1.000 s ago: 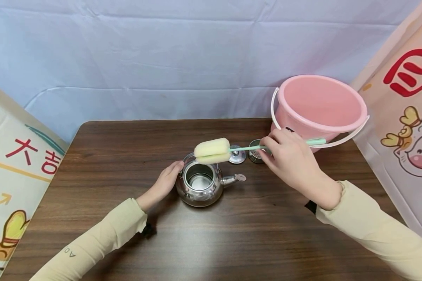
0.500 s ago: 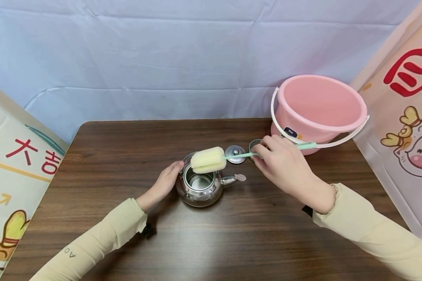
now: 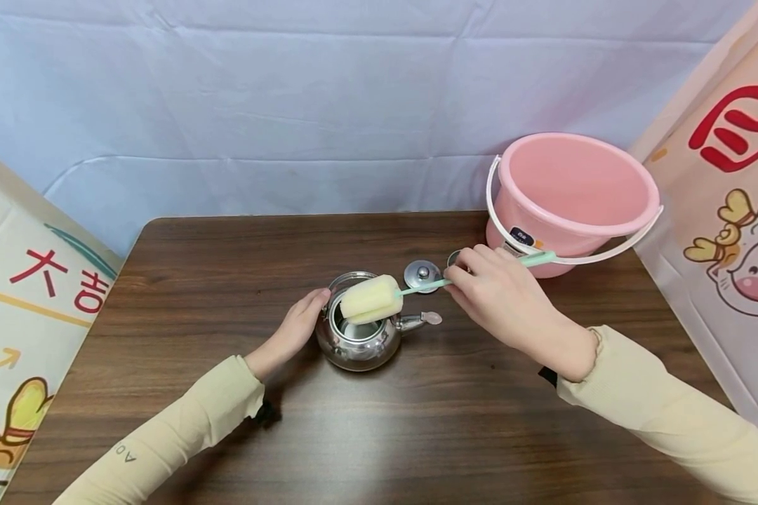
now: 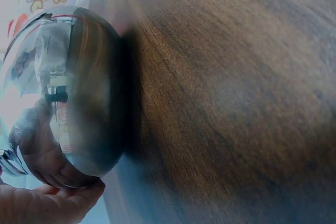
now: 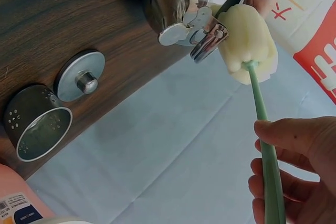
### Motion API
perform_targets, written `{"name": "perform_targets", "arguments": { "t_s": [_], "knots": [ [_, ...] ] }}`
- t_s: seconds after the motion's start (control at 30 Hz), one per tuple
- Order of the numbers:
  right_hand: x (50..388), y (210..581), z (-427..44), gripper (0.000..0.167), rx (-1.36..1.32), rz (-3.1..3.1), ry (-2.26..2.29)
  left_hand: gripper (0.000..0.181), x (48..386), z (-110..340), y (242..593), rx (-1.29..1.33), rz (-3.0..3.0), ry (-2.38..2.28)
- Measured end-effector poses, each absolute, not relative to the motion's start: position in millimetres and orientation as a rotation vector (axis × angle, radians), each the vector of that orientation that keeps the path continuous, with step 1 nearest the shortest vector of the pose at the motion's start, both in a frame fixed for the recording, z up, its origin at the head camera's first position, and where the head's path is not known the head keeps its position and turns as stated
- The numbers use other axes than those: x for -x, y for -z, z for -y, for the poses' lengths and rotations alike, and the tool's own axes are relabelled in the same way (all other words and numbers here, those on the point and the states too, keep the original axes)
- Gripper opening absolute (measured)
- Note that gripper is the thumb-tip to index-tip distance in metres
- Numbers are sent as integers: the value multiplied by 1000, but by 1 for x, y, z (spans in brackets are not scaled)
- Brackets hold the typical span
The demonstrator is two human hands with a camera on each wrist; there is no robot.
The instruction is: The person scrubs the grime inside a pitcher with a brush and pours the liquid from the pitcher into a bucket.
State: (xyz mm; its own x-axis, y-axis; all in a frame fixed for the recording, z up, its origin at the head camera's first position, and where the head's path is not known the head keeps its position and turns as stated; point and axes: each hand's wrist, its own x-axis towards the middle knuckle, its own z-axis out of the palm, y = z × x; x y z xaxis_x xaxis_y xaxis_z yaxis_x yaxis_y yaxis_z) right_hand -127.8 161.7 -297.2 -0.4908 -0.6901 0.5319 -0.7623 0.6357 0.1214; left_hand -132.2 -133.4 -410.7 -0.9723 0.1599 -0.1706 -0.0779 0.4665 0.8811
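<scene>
A shiny metal kettle (image 3: 358, 352) stands lidless on the table, its spout (image 3: 417, 321) pointing right. My left hand (image 3: 290, 335) holds the kettle's left side; in the left wrist view its fingers (image 4: 79, 200) touch the rounded body. My right hand (image 3: 502, 294) grips the green handle (image 5: 270, 177) of a sponge bottle brush, thumb on one side and fingers curled round the other. The brush's pale yellow sponge head (image 3: 371, 299) is tilted over the kettle's round opening and covers part of it. How far it reaches inside, I cannot tell.
Behind the spout lies the kettle lid (image 3: 422, 275), knob up. A perforated metal strainer (image 5: 39, 121) stands beside it, mostly hidden by my right hand in the head view. At the back right is a pink bucket (image 3: 575, 182) with a white bail (image 3: 638, 242).
My right hand has moved left and toward me, bringing the sponge head down from the kettle's back rim to over its opening. My left hand and the kettle stay in place.
</scene>
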Motion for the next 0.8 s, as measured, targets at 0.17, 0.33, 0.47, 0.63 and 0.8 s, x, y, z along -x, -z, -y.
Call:
{"name": "perform_targets", "arguments": {
  "t_s": [0.17,0.33,0.47,0.63,0.8],
  "knots": [
    [128,295,-158,5,-1163,2248,-160,53,132,133,410,-67,-2489,-1516],
    [127,293,-152,9,-1198,2188,-128,50,132,132,411,-69,-2502,-1541],
    [127,291,-149,10,-1217,2174,-100,50,131,132,411,-78,-2506,-1542],
    [127,289,-147,12,-1225,2186,-62,52,132,132,411,-67,-2507,-1533],
    [127,288,-142,16,-1248,2186,-20,51,132,132,411,-69,-2505,-1536]
  ]
}}
